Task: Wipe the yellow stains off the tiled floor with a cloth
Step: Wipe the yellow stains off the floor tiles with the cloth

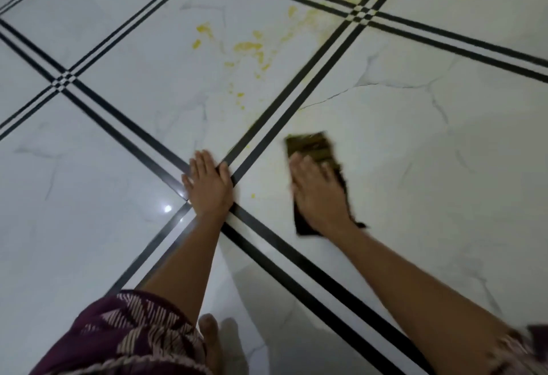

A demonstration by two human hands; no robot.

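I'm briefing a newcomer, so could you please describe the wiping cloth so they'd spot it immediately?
Find the white tiled floor crossed by black stripes. Right of the stripe crossing, the right hand presses flat on the cloth, the only dark, olive-brown rag there.

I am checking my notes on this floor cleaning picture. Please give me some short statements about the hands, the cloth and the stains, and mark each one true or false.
1. The right hand presses a dark cloth flat on the floor. True.
2. The left hand holds a second cloth. False: it lies flat and bare on the tiled floor, over a black tile line.
3. The yellow stains lie beyond both hands, further from the person. True.
4. The cloth now covers the biggest stains. False: it lies on a tile nearer the person, apart from them.
5. All stains are gone. False: many yellow marks remain.
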